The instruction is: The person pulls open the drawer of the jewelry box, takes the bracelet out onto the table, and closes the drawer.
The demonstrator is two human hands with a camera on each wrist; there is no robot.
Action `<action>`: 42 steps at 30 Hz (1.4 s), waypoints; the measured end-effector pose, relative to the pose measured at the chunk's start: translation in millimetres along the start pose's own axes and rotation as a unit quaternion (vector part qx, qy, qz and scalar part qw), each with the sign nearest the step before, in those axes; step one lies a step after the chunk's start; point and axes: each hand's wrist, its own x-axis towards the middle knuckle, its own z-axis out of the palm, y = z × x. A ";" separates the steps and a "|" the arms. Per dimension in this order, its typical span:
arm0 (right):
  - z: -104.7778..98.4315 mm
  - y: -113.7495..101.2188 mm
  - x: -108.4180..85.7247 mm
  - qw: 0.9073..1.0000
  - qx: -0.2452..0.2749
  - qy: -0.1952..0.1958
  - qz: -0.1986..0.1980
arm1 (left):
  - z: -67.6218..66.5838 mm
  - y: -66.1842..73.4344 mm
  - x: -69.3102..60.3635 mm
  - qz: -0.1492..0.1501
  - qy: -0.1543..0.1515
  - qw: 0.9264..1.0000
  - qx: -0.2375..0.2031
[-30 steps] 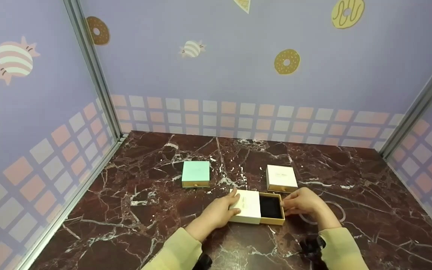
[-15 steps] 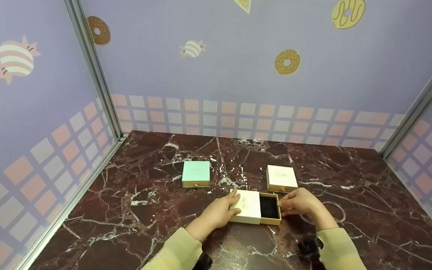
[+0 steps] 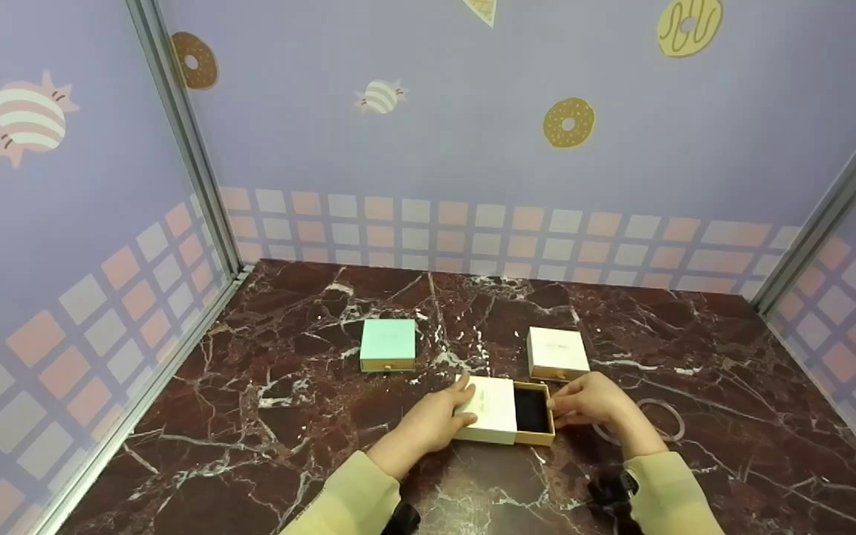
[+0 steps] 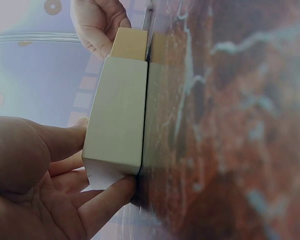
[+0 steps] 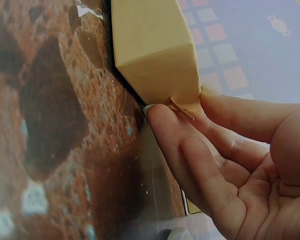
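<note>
A cream drawer-style gift box (image 3: 489,410) lies on the marbled table, its drawer (image 3: 531,412) partly out to the right and showing a black lining. My left hand (image 3: 430,420) holds the outer sleeve from its left side; in the left wrist view the thumb lies on one face and fingers rest at the end and lower edge. At the drawer's front panel, my right hand (image 3: 590,405) has its thumb on the top edge and bent fingers against the front. A small pull tab (image 5: 181,108) sticks out beside those fingers in the right wrist view.
Behind stand a mint-green box (image 3: 388,343) on the left and a second cream box (image 3: 556,351) close to my right hand. A pale ring (image 3: 681,425) lies on the table, partly hidden by my right wrist. Patterned walls (image 3: 435,148) enclose the back and sides.
The drawer has slid slightly left into its sleeve, and my right hand has moved left along with it. My left hand and the other boxes have stayed in place.
</note>
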 end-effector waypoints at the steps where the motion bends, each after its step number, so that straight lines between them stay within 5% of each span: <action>1: 0.4 0.1 0.4 1.000 0.000 0.001 0.000 | -0.2 0.2 0.0 0.000 0.000 1.000 0.001; 22: 12.3 -2.6 2.3 0.999 0.039 0.004 -0.008 | 1.1 -1.2 -0.3 0.011 0.004 1.000 0.007; 42: 20.7 -2.7 5.4 0.999 0.022 0.020 -0.015 | 0.9 -0.1 0.5 0.011 0.007 1.000 0.002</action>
